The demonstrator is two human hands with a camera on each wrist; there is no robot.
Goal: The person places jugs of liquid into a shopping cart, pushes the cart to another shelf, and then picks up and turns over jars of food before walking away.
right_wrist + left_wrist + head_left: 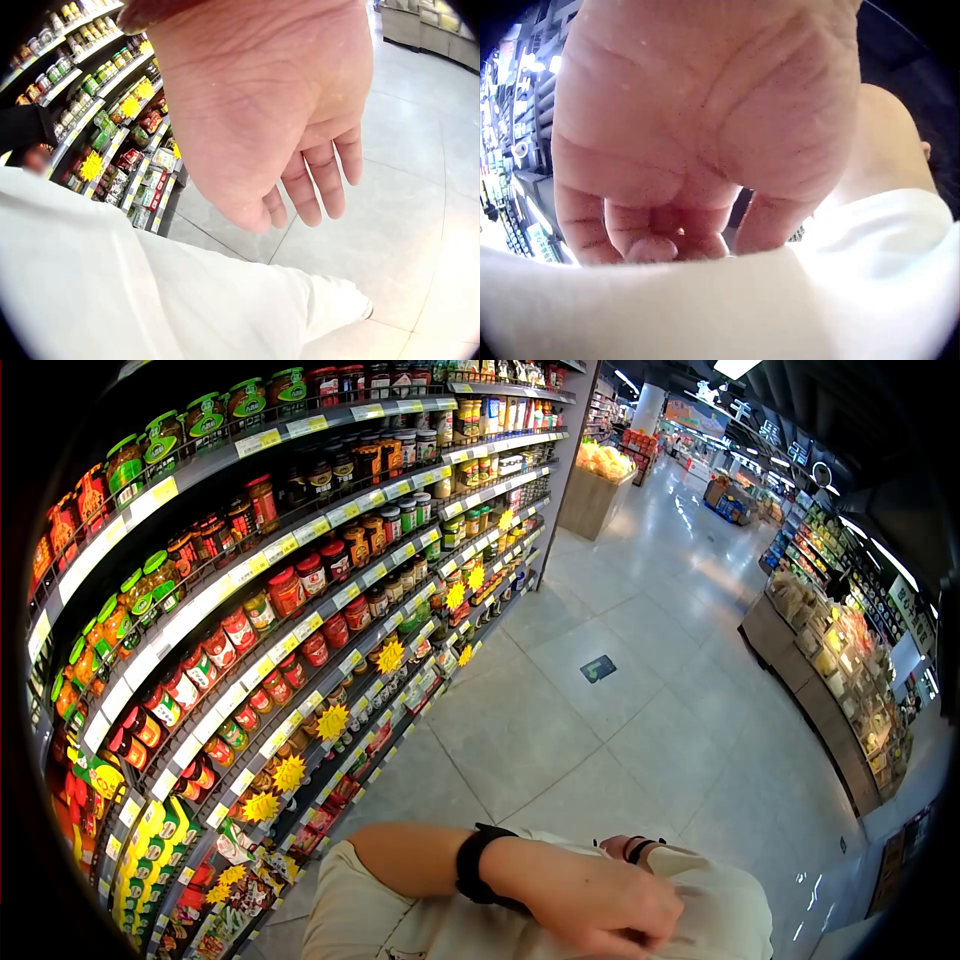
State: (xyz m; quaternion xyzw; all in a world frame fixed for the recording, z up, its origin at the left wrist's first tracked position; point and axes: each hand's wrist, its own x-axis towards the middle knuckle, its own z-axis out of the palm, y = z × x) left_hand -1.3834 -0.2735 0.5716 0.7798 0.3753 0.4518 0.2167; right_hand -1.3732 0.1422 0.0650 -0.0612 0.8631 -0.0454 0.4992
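My left hand (600,900), with a black band round its wrist, lies over the pale trousers (440,930) at the bottom of the head view. In the left wrist view the palm of the left hand (697,112) faces the camera, its fingers loosely bent down behind pale cloth (667,307), nothing seen in them. Only a small part of my right hand (618,846) shows beyond the left in the head view, beside dark bands. The right wrist view has the right hand (277,105) hanging with relaxed fingers above the floor, holding nothing, near a pale trouser leg (225,292).
Tall shelves (330,520) of jars and packets with yellow star tags line the left. Grey floor tiles (560,710) run ahead, with a dark floor sign (598,669). A produce stand (830,670) stands at right, and a wooden bin (597,500) farther off.
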